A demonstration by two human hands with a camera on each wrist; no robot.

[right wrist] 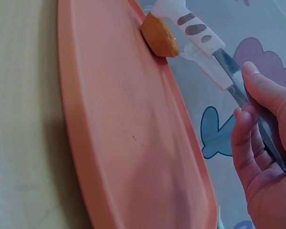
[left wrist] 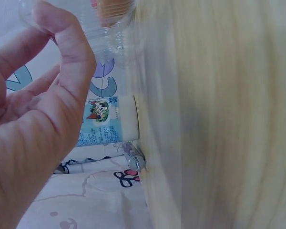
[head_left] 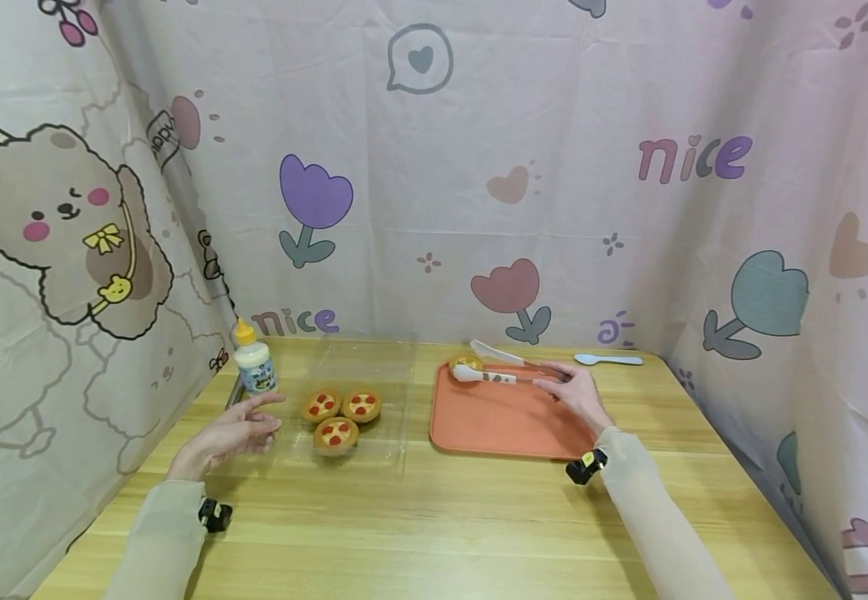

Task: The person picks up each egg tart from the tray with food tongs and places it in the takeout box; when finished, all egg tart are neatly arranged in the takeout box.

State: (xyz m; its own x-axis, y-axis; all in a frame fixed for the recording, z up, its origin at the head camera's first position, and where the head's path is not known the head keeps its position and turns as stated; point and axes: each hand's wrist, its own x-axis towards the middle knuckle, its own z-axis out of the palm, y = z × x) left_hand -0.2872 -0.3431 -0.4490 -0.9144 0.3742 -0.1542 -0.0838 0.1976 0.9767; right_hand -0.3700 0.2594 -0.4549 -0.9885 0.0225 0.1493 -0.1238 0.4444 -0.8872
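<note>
My right hand (head_left: 572,392) grips metal tongs (right wrist: 224,62) with white paw-patterned ends, whose two arms stand apart. The tips are beside a small pizza tart (right wrist: 159,38) at the far left corner of an orange tray (head_left: 509,421); whether they touch it I cannot tell. My left hand (head_left: 227,433) hovers at the left side of a clear plastic box (head_left: 403,417), fingers loosely bent and holding nothing visible. Its fingertips overlap the box edge in the left wrist view, with contact unclear. Inside the box are three pizza tarts (head_left: 336,433) with red toppings.
Behind the left hand stands a white bottle (head_left: 256,367) with a yellow cap and blue label. A metal rod-like object (left wrist: 135,157) lies beside it. At the back right is a pale blue spoon (head_left: 606,360). Printed curtains (head_left: 418,167) enclose the wooden table (head_left: 373,533).
</note>
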